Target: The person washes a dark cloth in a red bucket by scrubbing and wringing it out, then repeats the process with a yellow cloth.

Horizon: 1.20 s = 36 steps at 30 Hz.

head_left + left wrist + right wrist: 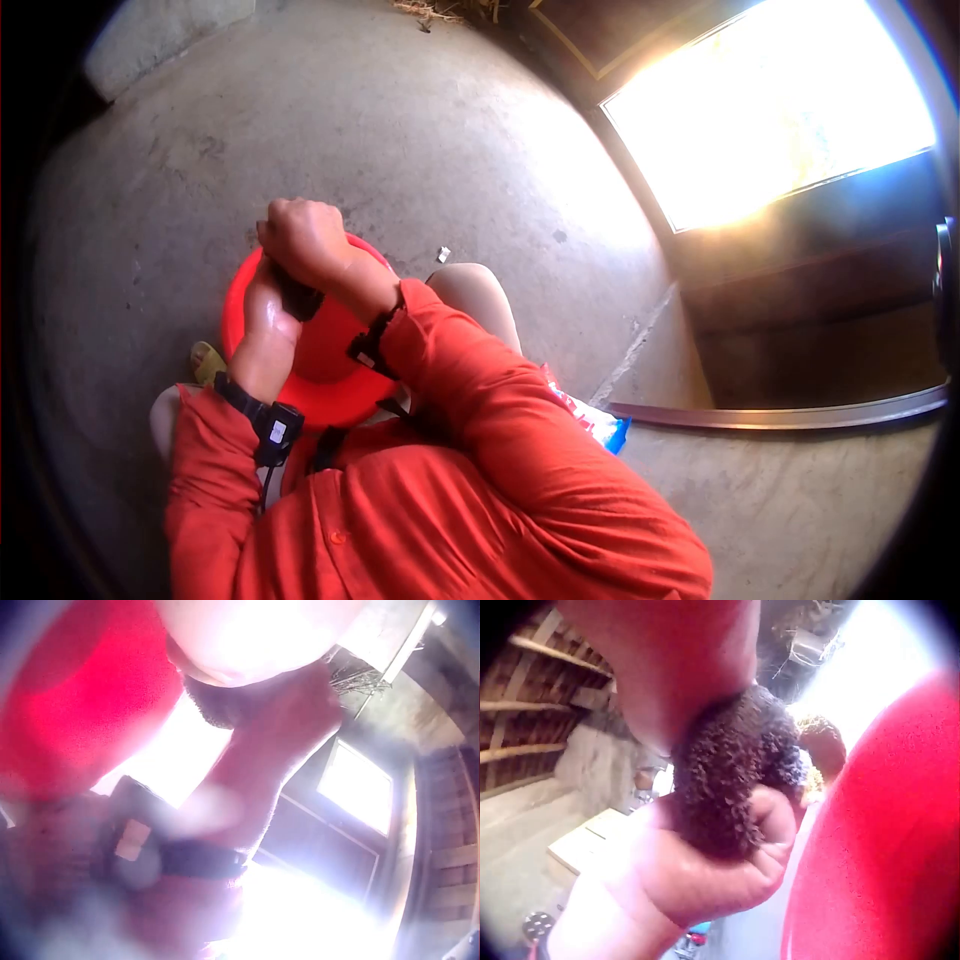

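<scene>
A dark brown towel (720,776) with a rough, looped pile is bunched between the two hands. My left hand (705,877) grips it, fingers curled round one part in the right wrist view. The right hand (308,238) is closed in a fist round another part, above the left hand in the head view. There, the left hand is mostly hidden behind the right, and only a dark piece of towel shows between the forearms. Under both hands stands a red basin (325,350), between the knees. Wet sheen shows on the left forearm (265,335).
A blue, white and red plastic packet (600,425) lies beside the right leg. A yellowish slipper (206,362) shows left of the basin. A small white scrap (443,254) lies on the concrete floor (350,110). A metal rail (780,418) runs along the right.
</scene>
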### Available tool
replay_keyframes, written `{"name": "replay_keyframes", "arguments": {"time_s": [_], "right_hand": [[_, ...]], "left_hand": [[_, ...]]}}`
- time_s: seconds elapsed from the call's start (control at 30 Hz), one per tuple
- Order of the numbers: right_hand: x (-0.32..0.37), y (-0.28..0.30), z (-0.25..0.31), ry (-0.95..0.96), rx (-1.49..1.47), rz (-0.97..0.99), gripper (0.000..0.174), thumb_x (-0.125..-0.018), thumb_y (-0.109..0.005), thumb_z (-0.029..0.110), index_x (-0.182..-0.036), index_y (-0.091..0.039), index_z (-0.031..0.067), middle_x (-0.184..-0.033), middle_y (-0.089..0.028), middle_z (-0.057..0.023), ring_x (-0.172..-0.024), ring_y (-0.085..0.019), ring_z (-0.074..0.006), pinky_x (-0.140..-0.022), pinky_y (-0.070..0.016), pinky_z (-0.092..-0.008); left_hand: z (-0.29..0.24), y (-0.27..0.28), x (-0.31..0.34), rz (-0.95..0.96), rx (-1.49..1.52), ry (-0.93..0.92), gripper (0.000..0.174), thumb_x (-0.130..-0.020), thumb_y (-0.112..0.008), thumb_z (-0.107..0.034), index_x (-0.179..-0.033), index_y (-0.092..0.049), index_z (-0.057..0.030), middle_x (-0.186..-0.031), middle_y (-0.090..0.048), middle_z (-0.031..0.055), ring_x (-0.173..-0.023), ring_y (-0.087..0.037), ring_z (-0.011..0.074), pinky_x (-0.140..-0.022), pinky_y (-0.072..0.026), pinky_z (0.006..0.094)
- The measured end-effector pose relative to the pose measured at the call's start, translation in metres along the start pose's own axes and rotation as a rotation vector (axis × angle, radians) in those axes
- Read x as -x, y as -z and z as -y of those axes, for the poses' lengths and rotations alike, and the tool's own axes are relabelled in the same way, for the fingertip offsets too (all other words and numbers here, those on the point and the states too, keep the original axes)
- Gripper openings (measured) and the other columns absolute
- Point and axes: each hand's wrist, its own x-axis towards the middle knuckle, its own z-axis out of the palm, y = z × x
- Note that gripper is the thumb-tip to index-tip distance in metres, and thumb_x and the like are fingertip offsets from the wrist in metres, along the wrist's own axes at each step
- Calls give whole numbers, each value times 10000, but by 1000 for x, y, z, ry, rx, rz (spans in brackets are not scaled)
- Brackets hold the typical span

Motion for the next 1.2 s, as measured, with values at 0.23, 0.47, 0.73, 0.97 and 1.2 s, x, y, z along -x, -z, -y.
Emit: {"name": "replay_keyframes", "arguments": {"time_s": [0.23, 0.47, 0.73, 0.97, 1.2], "right_hand": [[39, 4, 27, 459, 483, -131, 140, -715, -607, 173, -636, -550, 73, -594, -560, -111, -520, -604, -240, -389, -424, -396], [3, 13, -56, -512, -752, 207, 263, -877, -582, 228, -1031, -647, 24, -910, -663, -113, -813, -629, -203, -697, -503, -320], [29, 45, -29, -464, -1066, 214, 390, -879, -625, 313, -1065, -611, -29, -909, -642, -77, -870, -602, -137, -749, -476, -278], [32, 53, -45, -444, -1157, 118, 264, -828, -689, 177, -988, -619, -21, -855, -646, -44, -803, -605, -109, -690, -479, -238], [19, 79, -35, -505, -1491, 71, 182, -869, -609, 122, -1005, -601, 2, -874, -652, -70, -780, -630, -151, -686, -512, -260]], "left_hand": [[15, 47, -28, 170, 2, -76, 363, -978, -386, -307, -1179, -516, -34, -1147, -572, 99, -1046, -553, 205, -898, -464, 365], [-19, -40, 26, -125, -521, -518, 343, -964, -491, -311, -1033, -606, 4, -972, -608, 51, -910, -546, 128, -834, -426, 264], [-38, -6, 16, -26, -345, -506, 266, -947, -476, -232, -1107, -532, -28, -1091, -537, 55, -1041, -479, 141, -936, -360, 279], [-40, -5, 20, -15, -405, -457, 239, -903, -500, -141, -1114, -530, -35, -1062, -559, 68, -996, -499, 145, -896, -388, 283], [-32, -10, 23, 191, -771, -136, 239, -897, -555, -89, -1133, -556, -59, -985, -623, 32, -950, -563, 113, -867, -429, 270]]}}
